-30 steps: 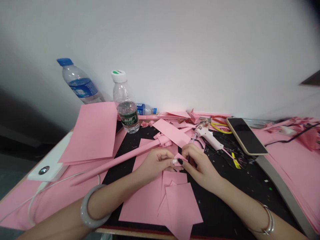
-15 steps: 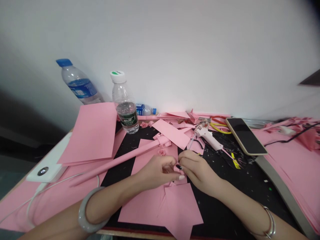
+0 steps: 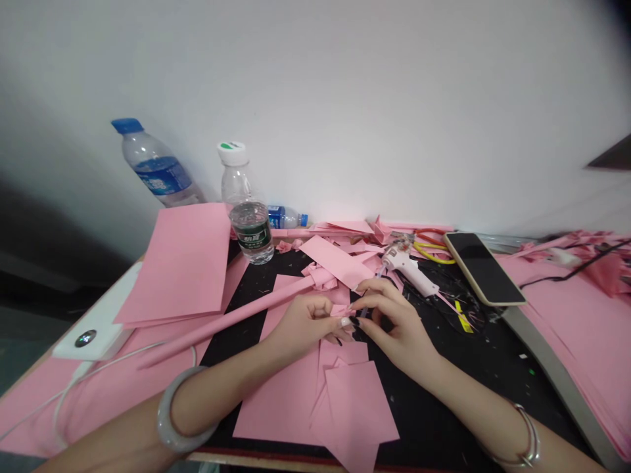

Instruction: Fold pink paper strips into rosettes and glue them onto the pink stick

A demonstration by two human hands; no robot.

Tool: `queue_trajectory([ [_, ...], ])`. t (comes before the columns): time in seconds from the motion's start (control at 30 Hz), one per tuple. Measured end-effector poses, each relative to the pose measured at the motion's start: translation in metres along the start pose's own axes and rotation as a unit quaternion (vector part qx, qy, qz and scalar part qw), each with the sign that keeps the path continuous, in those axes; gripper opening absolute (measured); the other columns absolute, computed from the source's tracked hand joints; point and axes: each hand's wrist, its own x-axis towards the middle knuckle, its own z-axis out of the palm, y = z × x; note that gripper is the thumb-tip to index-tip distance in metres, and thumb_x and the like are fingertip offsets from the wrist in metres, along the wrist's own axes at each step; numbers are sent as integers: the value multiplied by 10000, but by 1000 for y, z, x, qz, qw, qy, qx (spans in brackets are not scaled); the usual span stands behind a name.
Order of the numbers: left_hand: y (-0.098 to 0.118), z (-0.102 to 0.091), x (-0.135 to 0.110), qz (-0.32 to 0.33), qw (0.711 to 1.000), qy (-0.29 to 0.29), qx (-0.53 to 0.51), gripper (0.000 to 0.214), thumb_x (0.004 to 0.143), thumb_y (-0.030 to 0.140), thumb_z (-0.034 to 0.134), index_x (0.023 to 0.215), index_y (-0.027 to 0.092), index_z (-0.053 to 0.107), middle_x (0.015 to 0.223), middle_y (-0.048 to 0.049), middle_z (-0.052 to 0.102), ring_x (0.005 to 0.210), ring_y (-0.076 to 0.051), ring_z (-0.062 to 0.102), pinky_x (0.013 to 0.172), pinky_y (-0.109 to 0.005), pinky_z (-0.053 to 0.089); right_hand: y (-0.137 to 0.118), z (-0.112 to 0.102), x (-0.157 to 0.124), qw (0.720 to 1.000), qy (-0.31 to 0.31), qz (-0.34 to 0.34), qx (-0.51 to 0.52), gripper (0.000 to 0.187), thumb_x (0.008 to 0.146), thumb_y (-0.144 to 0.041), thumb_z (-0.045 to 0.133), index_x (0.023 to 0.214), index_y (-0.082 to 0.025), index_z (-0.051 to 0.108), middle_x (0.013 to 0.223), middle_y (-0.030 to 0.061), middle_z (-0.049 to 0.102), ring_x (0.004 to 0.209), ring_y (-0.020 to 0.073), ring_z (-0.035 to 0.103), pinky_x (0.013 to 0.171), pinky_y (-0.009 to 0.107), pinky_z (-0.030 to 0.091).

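Note:
My left hand (image 3: 306, 326) is closed, its thumb and fingers pinching a small folded piece of pink paper (image 3: 342, 311). From the other side my right hand (image 3: 394, 322) pinches the edge of the same piece between thumb and forefinger, the fingertips of both hands nearly meeting. Part of the paper is hidden by the fingers. Below the hands lie pink paper squares (image 3: 362, 401) on a larger pink sheet (image 3: 276, 407). A long rolled pink paper stick (image 3: 236, 316) slants behind my left hand, with folded paper (image 3: 321, 276) at its upper end.
A white glue gun (image 3: 414, 272) lies beyond my right hand, near a phone (image 3: 486, 269) and yellow-handled scissors (image 3: 434, 253). An upright water bottle (image 3: 251, 223), a leaning bottle (image 3: 160, 167), a pink paper stack (image 3: 180, 263) and a white power bank (image 3: 93, 328) are at left.
My right hand's fingers have spread and shifted, and the small pink paper now shows between both hands. My left hand has turned slightly upward. The small paper rose behind it is now out of sight.

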Motion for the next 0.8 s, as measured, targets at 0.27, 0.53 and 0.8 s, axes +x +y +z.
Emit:
queue_trajectory([
  [0.27, -3, 3, -2, -1, 999, -11, -39, 155, 682, 170, 677, 570, 153, 571, 610, 9, 651, 632, -146, 660, 635, -267, 556, -6, 7, -2, 999, 1, 18, 45, 186, 784, -71, 599, 865, -214, 687, 1083, 80, 583, 772, 149, 598, 536, 227, 453],
  [0.53, -2, 9, -7, -19, 1000, -11, -4, 229, 695, 164, 637, 516, 168, 494, 535, 29, 569, 592, -139, 630, 613, -262, 558, -3, 16, -7, 988, 44, 74, 126, 135, 750, -64, 639, 715, -187, 681, 1027, 79, 636, 783, 168, 624, 633, 277, 485],
  [0.8, -1, 9, -8, -20, 997, -69, -39, 187, 762, 239, 630, 608, 152, 569, 660, -2, 674, 709, -159, 692, 650, -251, 567, -9, 10, -4, 995, 48, 1, 82, 174, 773, -49, 619, 653, -175, 622, 871, 52, 603, 822, 170, 610, 700, 280, 475],
])
